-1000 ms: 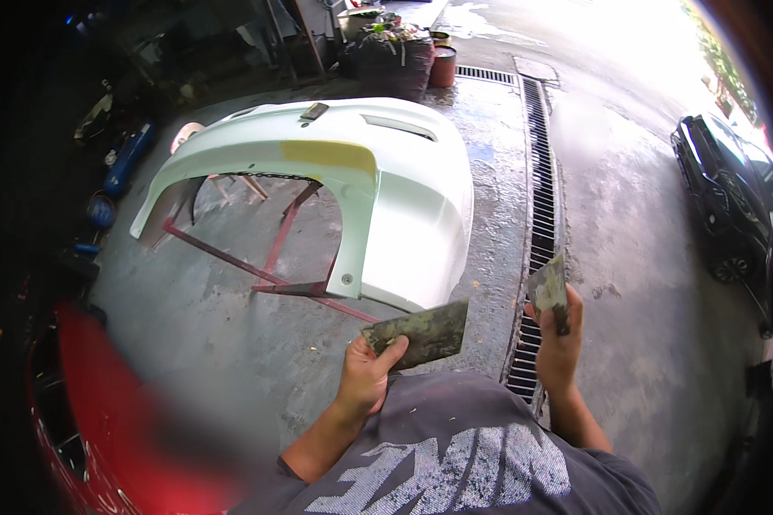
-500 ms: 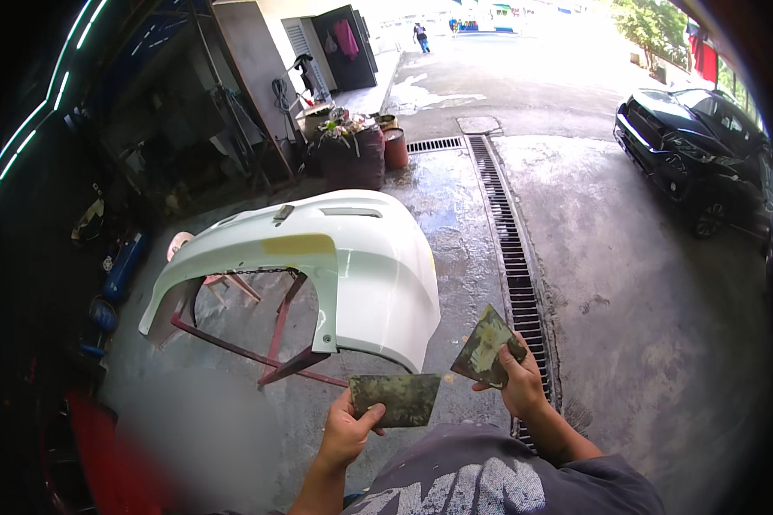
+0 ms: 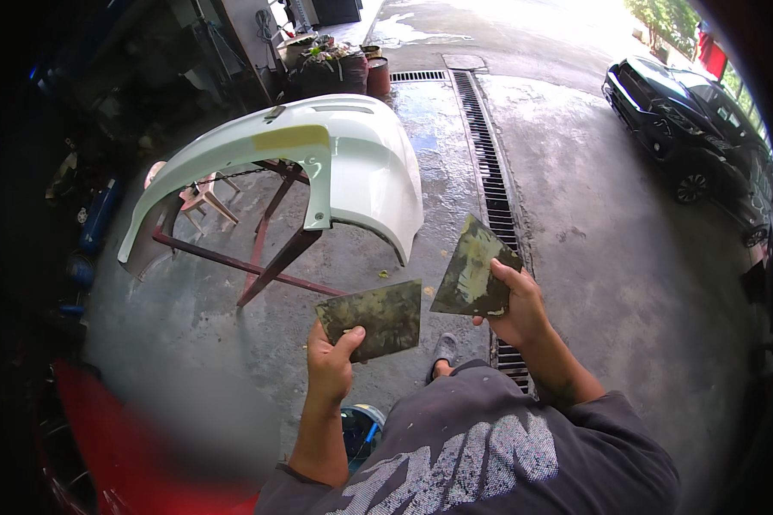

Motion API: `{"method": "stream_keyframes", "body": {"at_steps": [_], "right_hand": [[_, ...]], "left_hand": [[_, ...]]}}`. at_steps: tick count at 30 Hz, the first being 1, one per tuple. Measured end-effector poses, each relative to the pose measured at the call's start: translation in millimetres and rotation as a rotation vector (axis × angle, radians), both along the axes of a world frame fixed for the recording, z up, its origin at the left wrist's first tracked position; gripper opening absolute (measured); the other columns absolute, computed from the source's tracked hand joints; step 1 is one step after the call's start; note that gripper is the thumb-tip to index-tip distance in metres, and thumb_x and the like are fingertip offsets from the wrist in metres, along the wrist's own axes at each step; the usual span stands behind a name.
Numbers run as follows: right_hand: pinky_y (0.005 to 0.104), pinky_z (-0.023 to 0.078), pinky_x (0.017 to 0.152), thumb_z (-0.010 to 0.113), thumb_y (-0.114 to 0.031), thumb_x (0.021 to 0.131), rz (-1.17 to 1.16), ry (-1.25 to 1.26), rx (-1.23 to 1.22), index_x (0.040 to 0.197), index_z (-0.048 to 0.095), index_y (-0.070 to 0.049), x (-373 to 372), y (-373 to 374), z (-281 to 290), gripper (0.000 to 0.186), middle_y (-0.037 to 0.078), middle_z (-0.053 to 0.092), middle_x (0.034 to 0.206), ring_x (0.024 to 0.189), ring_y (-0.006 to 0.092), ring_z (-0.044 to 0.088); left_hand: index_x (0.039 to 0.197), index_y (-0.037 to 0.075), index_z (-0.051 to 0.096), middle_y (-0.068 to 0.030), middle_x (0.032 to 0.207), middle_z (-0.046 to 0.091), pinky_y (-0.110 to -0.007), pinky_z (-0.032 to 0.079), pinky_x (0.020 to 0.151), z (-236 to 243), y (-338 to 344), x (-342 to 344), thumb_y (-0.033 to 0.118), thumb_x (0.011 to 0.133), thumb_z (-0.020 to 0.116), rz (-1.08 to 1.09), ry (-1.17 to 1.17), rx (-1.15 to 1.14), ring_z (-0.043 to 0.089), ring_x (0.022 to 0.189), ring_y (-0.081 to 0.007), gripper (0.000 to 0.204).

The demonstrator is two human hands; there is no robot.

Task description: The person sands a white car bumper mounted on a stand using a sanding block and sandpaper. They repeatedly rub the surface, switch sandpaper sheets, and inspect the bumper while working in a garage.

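My left hand [image 3: 335, 359] grips a flat, rectangular, dark plate [image 3: 382, 313] smeared with greenish-grey filler, thumb on its face. A similar angled plate [image 3: 464, 279], streaked with lighter paste, is in my right hand [image 3: 521, 311], a little higher and to the right; a small gap separates the two plates. Beyond them a white car bumper [image 3: 374, 184] with a yellowish patch [image 3: 292, 137] along its upper side rests on a dark red metal frame [image 3: 266, 277]. A small flat object [image 3: 274, 113] lies on the bumper's top.
A plastic chair [image 3: 215, 203] stands behind the frame. A drain grate [image 3: 481, 129] runs along the floor to my right. A black car [image 3: 687, 137] is parked right, a red car [image 3: 94, 412] lower left. My shoe [image 3: 445, 350] and a bucket [image 3: 362, 425] show below. Bagged rubbish [image 3: 326, 73] sits behind.
My right hand has moved leftward and turned its plate face-up toward me. My left hand has shifted left. My view has moved, and my shoe and the bucket have come into sight.
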State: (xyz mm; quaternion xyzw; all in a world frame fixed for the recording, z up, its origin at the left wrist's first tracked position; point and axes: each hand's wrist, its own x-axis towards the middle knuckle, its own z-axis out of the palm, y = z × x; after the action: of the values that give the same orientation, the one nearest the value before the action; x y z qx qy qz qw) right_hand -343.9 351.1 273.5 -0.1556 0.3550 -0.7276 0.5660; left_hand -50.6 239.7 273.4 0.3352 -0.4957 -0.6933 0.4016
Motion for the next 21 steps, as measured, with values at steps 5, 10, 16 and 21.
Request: {"method": "stream_keyframes", "body": {"at_steps": [5, 10, 16, 21], "right_hand": [[0.0402, 0.063, 0.052, 0.056, -0.034, 0.115, 0.021, 0.091, 0.046, 0.14, 0.057, -0.002, 15, 26, -12, 0.04, 0.013, 0.073, 0.113, 0.086, 0.0247, 0.077], [0.0366, 0.064, 0.073, 0.049, -0.048, 0.118, 0.202, 0.149, -0.038, 0.155, 0.049, 0.002, 45, 44, -12, 0.062, 0.011, 0.07, 0.124, 0.102, 0.0193, 0.074], [0.0297, 0.051, 0.102, 0.044, -0.049, 0.12, 0.352, 0.457, -0.111, 0.16, 0.045, 0.006, 32, 67, -10, 0.068, 0.007, 0.067, 0.133, 0.115, 0.0099, 0.062], [0.03, 0.052, 0.074, 0.05, -0.053, 0.117, 0.434, 0.754, -0.013, 0.153, 0.058, 0.005, -22, 90, -2, 0.069, -0.002, 0.071, 0.094, 0.082, 0.0083, 0.062]], "left_hand": [[0.129, -0.004, 0.068, -0.0122, 0.119, 0.078, -0.034, 0.06, 0.097, 0, 27, 17, 0.007, 0.103, 0.069, -0.304, 0.134, 0.146, 0.075, 0.104, -0.0179, 0.028], [0.129, -0.006, 0.068, -0.0101, 0.116, 0.078, -0.031, 0.058, 0.091, -7, 50, 4, 0.013, 0.11, 0.068, -0.208, -0.003, 0.084, 0.073, 0.101, -0.0145, 0.026], [0.128, -0.004, 0.068, -0.0103, 0.116, 0.078, -0.031, 0.059, 0.09, -1, 62, -14, 0.012, 0.11, 0.069, -0.11, 0.077, 0.069, 0.073, 0.101, -0.0139, 0.024], [0.126, -0.003, 0.069, -0.0085, 0.113, 0.078, -0.031, 0.06, 0.088, 3, 66, -47, 0.012, 0.11, 0.069, -0.09, 0.094, 0.057, 0.073, 0.098, -0.0133, 0.022]]}}
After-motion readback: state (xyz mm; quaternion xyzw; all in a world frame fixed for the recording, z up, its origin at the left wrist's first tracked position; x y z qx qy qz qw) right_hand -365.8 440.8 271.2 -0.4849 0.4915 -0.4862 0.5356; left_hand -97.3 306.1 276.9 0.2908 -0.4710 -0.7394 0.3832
